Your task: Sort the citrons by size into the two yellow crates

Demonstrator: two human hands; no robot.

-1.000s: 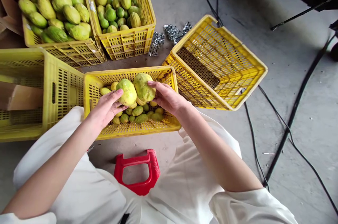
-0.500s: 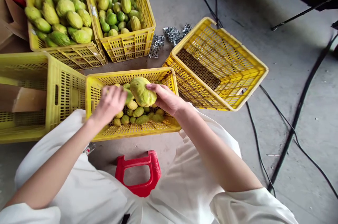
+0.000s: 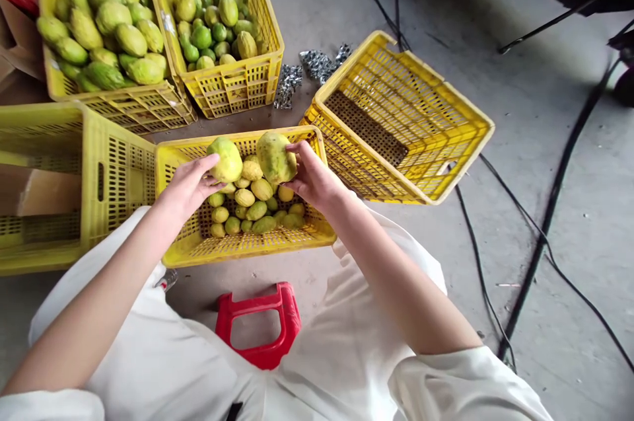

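My left hand [image 3: 187,186] grips a large yellow-green fruit [image 3: 226,159] above the near yellow crate [image 3: 247,246]. My right hand [image 3: 313,178] holds a second large fruit [image 3: 275,156], yellowish with brown blotches, beside it. Both fruits are lifted over the crate's far half. Several smaller green and yellow fruits [image 3: 250,209] lie in the bottom of that crate.
Two yellow crates at the back hold fruit: large ones [image 3: 102,31] at left, small ones [image 3: 218,18] at centre. An empty tilted yellow crate [image 3: 401,117] sits to the right, another crate [image 3: 44,190] at left. A red stool [image 3: 257,322] is under me. Black cables [image 3: 535,242] cross the concrete floor.
My left hand dipped into the crate and came back up with a fruit, held further left. The right hand's fruit rose slightly toward the crate's far rim.
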